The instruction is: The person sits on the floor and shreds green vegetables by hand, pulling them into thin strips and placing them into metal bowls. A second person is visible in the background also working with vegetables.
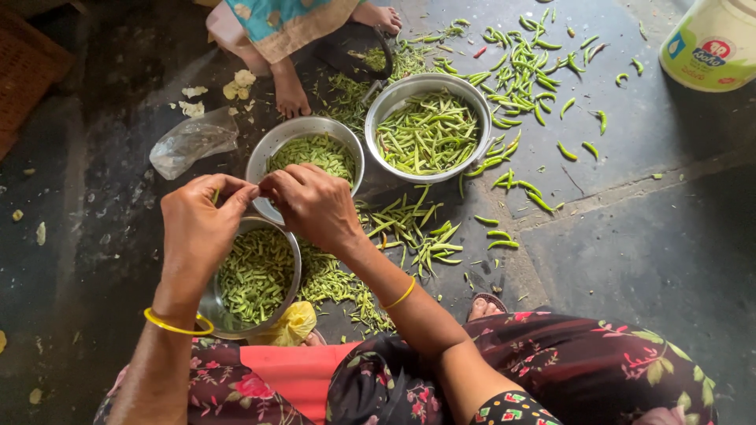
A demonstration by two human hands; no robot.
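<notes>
Fingertips of our left hand point(201, 224) and right hand point(311, 203) pinch shut on, probably, a bean point(216, 196); pieces could drop past the steel bowl point(293, 250).

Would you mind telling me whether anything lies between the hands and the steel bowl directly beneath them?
Nothing visible does. The left hand and right hand meet fingertip to fingertip, pinching a small green bean piece just above the near steel bowl of cut beans; only open air lies between.
</notes>
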